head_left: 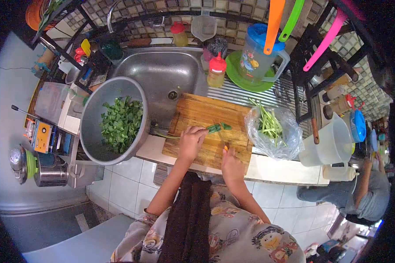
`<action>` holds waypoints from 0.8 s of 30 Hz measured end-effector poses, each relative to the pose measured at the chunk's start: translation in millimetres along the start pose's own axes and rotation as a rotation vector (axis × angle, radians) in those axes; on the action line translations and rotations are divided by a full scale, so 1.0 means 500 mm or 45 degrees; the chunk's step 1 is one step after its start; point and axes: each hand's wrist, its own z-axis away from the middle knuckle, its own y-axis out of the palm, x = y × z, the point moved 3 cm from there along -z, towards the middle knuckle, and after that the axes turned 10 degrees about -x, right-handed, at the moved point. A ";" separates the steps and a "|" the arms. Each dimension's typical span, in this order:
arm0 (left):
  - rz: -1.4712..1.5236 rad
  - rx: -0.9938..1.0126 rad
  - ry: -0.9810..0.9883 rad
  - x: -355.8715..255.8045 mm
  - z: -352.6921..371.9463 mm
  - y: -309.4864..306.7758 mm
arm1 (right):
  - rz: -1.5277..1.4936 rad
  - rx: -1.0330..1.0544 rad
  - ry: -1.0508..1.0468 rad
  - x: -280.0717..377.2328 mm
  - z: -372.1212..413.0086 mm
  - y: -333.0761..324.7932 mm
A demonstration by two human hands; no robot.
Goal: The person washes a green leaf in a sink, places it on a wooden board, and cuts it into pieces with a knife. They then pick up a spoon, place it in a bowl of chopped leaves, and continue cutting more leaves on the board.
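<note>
On the wooden cutting board (197,107), my left hand (192,142) is closed on a bunch of green leaves (213,128), pressing it down with the fingers. A stalk end sticks out to the left of that hand. My right hand (232,166) grips a knife (225,147) by its orange handle, the blade lying just right of the bunch. A small cut piece of leaf (226,126) rests beside the blade. To the left stands a large grey basin (88,118) with chopped leaves (122,124) in it. Right of the board, a clear plastic bag (289,144) holds pale green stalks (269,122).
Behind the board is a steel sink (158,70). A red-capped bottle (216,72) and a lidded pitcher (254,57) on a green plate (267,87) stand at the back. A translucent jug (327,142) is at right. A seated person (368,193) is at far right.
</note>
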 end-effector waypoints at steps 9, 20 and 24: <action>0.017 0.001 -0.005 0.000 -0.005 -0.001 | 0.085 -0.009 -0.002 0.018 0.002 -0.001; -0.035 0.056 -0.026 -0.011 -0.010 -0.008 | 0.103 -0.162 -0.040 0.040 -0.021 0.015; 0.005 0.007 0.030 -0.010 -0.010 -0.013 | 0.104 -0.070 -0.036 0.009 0.033 -0.006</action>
